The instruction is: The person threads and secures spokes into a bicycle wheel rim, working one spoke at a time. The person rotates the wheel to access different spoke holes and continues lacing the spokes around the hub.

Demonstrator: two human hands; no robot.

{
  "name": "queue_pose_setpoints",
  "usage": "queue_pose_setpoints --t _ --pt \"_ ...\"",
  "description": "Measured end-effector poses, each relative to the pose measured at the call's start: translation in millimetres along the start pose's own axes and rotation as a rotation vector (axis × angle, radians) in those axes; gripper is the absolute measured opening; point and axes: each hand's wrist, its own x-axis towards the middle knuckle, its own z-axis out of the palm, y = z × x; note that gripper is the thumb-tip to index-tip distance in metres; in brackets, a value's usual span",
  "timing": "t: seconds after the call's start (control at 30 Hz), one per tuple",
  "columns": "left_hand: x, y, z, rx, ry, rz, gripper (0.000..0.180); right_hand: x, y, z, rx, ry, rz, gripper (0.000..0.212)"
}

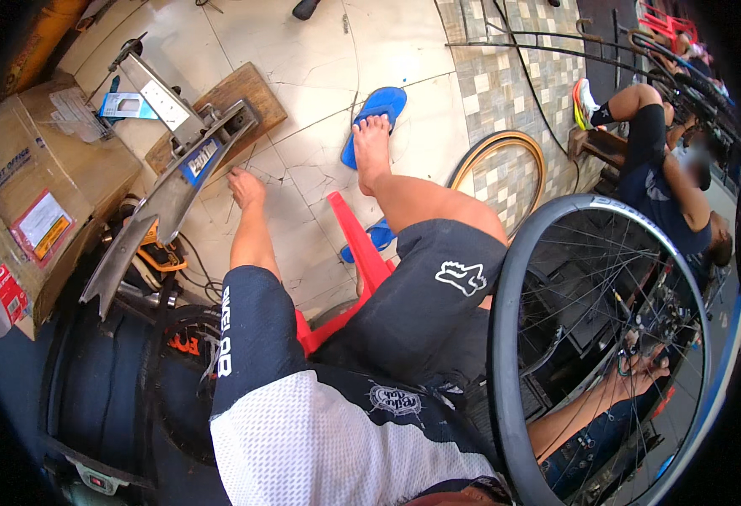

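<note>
A bicycle wheel (508, 354) with a dark tyre stands upright at my right side. Behind its spokes, my right hand (638, 375) has its fingers closed at the hub area; spokes partly cover the grip. On the left, my left hand (247, 187) reaches down over the tiled floor, fingers apart and apparently holding nothing. It is nearest to a metal wheel truing stand (161, 181), whose wooden base (257, 101) lies just beyond the hand. Thin dark strands lie on the floor about it.
Cardboard box (92, 181) and black case (92, 371) stand left. A red plastic stool (358, 244) is under me; blue slippers (383, 105) lie ahead. Right of them rests a tan-walled tyre (472, 152). Another person (665, 177) sits at far right near bicycles.
</note>
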Motion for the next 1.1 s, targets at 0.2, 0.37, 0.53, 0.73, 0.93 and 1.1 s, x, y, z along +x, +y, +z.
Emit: queue_pose_setpoints --t 0.2,0.37,0.53,0.73,0.93,1.1 --pt "18 6 7 0.217 0.137 0.007 0.033 10 11 14 -0.016 0.049 0.024 0.031" --pt "23 -7 15 0.228 0.167 0.078 0.034 24 18 18 -0.017 0.064 0.033 0.030" --pt "19 2 18 0.213 0.120 0.125 0.036 26 24 19 -0.010 0.070 0.014 0.030" --pt "20 0 43 -0.033 -0.074 0.113 0.033 22 29 12 0.025 0.078 -0.028 0.031" --pt "-86 94 6 -0.249 -0.155 0.382 0.034 -1 12 0 -0.014 0.160 -0.203 0.033" --pt "-131 180 -80 -0.493 -0.036 0.612 0.034 -14 30 -8 0.055 0.311 -0.232 0.035"
